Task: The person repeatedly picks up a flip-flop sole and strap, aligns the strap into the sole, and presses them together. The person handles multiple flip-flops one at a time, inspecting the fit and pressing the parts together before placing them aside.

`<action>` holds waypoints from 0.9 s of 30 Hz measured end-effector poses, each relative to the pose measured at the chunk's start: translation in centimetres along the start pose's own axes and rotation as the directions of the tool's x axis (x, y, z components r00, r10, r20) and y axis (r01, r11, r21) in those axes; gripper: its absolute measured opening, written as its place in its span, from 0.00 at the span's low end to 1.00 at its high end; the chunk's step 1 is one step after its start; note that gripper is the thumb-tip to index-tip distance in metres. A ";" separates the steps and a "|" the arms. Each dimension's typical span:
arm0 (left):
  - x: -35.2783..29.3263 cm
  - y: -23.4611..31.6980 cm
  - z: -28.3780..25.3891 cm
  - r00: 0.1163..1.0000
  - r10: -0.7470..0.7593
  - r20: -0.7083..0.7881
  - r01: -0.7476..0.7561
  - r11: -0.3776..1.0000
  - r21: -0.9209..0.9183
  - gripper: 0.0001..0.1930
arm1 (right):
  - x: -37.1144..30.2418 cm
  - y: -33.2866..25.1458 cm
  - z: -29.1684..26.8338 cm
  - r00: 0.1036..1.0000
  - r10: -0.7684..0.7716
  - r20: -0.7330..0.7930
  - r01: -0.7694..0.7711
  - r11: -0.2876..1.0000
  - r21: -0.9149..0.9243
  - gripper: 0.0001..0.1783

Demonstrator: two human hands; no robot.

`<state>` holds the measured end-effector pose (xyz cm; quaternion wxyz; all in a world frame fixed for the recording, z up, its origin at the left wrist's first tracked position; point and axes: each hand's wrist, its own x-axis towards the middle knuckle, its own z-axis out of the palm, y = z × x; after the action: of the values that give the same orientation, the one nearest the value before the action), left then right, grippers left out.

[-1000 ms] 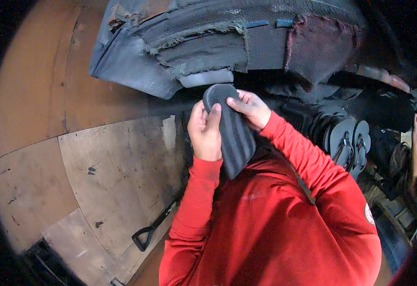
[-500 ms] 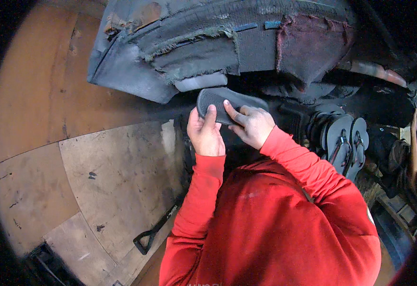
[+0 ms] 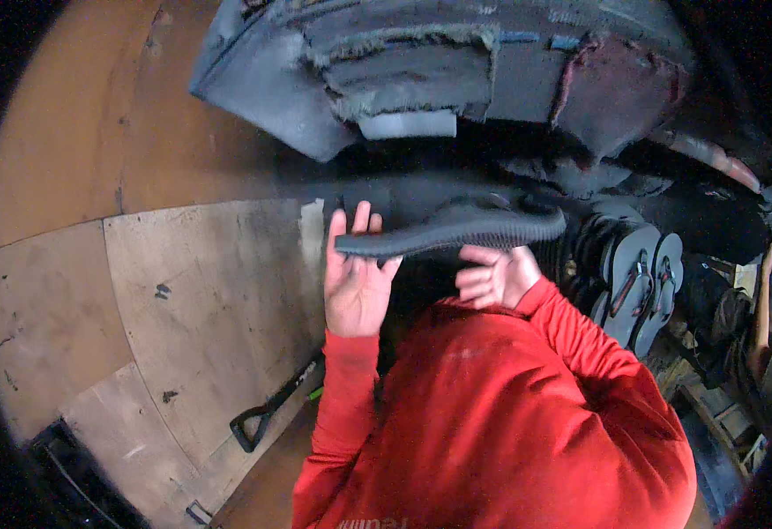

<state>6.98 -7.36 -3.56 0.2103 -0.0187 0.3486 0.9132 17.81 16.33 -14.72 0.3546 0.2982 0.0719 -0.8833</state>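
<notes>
A dark grey sandal (image 3: 456, 236) is held up in front of me, tilted so that its long side edge shows, with ribbing toward the right end. Its upper face is dark and hard to make out. My left hand (image 3: 357, 286) grips the left end, several fingertips sticking up behind it and the thumb below. Just under the right half is my right hand (image 3: 499, 278), its fingers apart, loosely bent and a little blurred. Whether the right hand touches the sandal, I cannot tell.
Several grey flip-flops (image 3: 630, 273) stand bunched at the right. Ahead hangs a worn grey padded surface (image 3: 527, 79) with frayed cloth patches. Stained wooden boards (image 3: 218, 300) cover the left floor, where a black D-shaped handle (image 3: 251, 428) lies. A wooden handle (image 3: 763, 304) leans far right.
The sandal has turned from showing its broad textured face to showing its edge, and its right end swung further right. My right hand has left that face and dropped below it.
</notes>
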 end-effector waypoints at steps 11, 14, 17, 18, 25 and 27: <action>3.2 -5.0 -0.6 0.989 -0.001 -0.145 0.065 0.898 0.436 0.13 | -6.4 -4.0 1.8 0.590 -0.672 0.447 0.240 -0.383 -0.892 0.31; 5.0 -4.5 1.3 0.985 0.123 -0.124 -0.024 0.798 0.602 0.13 | -4.7 -1.7 7.1 0.564 -0.607 0.560 0.071 -0.640 -0.765 0.44; 6.5 -4.0 3.1 0.975 0.197 -0.106 -0.082 0.757 0.649 0.15 | -0.2 -0.3 10.3 0.485 -0.710 0.510 -0.174 -0.650 -0.740 0.43; 6.9 -3.9 3.6 0.966 0.228 -0.121 -0.088 0.733 0.675 0.15 | 1.2 -0.4 10.4 0.481 -0.749 0.455 -0.082 -0.555 -0.828 0.43; 9.3 -3.5 4.3 0.920 0.392 -0.007 -0.191 0.464 0.865 0.11 | 7.7 -0.4 8.9 0.420 -0.785 0.456 0.255 -0.380 -0.889 0.51; 10.4 -4.0 4.0 0.947 0.319 -0.016 -0.135 0.445 0.885 0.11 | 7.6 -0.8 9.1 0.386 -0.802 0.457 0.317 -0.350 -0.882 0.52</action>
<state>-0.45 1.78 -4.90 0.0330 0.0557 0.7812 0.6209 8.58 9.36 -11.81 -0.0932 0.0659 0.8228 -0.5567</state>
